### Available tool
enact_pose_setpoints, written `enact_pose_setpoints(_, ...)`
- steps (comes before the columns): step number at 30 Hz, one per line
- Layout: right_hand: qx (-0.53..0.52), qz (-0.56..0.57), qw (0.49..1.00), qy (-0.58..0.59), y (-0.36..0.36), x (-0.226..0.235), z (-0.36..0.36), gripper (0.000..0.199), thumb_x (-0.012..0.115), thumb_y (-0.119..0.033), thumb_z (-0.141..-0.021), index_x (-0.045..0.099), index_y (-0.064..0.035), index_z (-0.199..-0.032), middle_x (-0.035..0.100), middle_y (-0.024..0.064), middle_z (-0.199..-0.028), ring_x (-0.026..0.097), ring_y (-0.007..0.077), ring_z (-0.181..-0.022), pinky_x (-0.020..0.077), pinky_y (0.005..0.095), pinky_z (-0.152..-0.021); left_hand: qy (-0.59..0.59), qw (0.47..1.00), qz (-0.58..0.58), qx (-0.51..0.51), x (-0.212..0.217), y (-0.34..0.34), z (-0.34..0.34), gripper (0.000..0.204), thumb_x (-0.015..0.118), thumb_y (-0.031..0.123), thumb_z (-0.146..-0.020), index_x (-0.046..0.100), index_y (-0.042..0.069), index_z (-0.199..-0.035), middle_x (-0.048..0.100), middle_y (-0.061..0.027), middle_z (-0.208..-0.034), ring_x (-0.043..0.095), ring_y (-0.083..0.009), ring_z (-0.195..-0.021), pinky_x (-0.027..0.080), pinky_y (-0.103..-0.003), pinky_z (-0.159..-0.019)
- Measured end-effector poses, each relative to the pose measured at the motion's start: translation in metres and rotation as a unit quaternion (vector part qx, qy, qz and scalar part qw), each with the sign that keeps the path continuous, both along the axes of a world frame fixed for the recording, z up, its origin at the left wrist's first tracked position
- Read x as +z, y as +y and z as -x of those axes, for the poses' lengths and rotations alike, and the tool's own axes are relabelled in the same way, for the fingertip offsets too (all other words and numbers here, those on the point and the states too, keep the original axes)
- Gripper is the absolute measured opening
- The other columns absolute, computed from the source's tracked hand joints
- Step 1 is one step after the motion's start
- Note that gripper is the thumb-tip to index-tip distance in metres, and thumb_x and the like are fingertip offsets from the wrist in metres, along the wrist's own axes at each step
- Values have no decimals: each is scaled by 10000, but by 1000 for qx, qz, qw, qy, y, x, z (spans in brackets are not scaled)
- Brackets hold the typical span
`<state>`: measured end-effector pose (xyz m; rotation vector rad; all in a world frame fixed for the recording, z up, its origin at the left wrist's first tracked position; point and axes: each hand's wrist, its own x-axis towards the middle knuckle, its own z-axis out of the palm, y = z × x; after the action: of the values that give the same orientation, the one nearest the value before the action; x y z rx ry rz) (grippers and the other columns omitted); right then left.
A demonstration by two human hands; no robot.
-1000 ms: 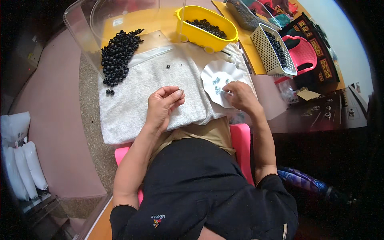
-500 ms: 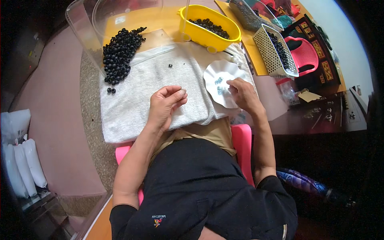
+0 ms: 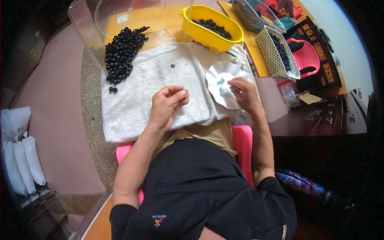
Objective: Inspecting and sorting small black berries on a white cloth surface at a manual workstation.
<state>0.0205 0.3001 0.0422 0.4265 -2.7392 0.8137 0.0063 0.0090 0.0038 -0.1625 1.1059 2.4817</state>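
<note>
A white fluted dish (image 3: 215, 76) lies under and just left of the right hand (image 3: 247, 96), holding small pale-blue pieces (image 3: 221, 81) gathered in two patches near its fingertips. Farther out, ahead of that hand and a little to its left, a yellow tub (image 3: 200, 34) carries many black beads (image 3: 215, 29) across its bottom. Beyond the hand to its right, a white perforated basket (image 3: 273, 61) is heaped with more black beads, and a clear bin (image 3: 245, 19) past it has dark contents too small to make out. Ahead and left of the left hand (image 3: 166, 105), a heap of black beads (image 3: 120, 56) lies by a clear plastic box (image 3: 86, 34); whether it is inside cannot be told. The left hand is raised over the white towel (image 3: 136, 108), palm turned inward, thumb and forefinger tips pinched together, the other fingers curled; anything between them is too small to tell. The right hand reaches over the dish's near edge with fingers bent and thumb close to the forefinger; whether it grips a piece cannot be told. On the towel, two loose beads (image 3: 113, 89) sit well left of the left hand, and one dark bead (image 3: 173, 65) lies ahead of it.
</note>
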Motion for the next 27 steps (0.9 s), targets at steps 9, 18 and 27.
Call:
enact_pose_setpoints(9, 22, 200, 978, -62, -4, -5, 8, 208, 601, 72, -880, 651, 17, -1074, 642, 78, -946, 632, 142, -857, 563, 283, -766, -4, 1000, -4, 1, 3, 0, 0, 163, 680, 15, -860, 612, -16, -1004, 673, -112, -924, 671, -175, -840, 580, -286, -771)
enact_pose_setpoints(18, 148, 335, 929, -57, -88, 4, 21, 226, 624, 116, -827, 651, 23, -1032, 635, 82, -960, 610, 151, -862, 505, 268, -755, -7, 998, -38, -43, 2, 1, -3, 173, 664, 46, -881, 612, 4, -1040, 673, -114, -961, 674, -191, -885, 581, -322, -808)
enact_pose_setpoints(27, 168, 356, 919, -34, -124, -9, 27, 157, 657, 63, -837, 654, 10, -985, 635, 104, -920, 614, 168, -842, 497, 265, -724, -25, 989, -136, -54, 9, -5, -1, 158, 650, 37, -888, 636, 9, -1042, 676, -91, -964, 672, -183, -861, 571, -327, -838)
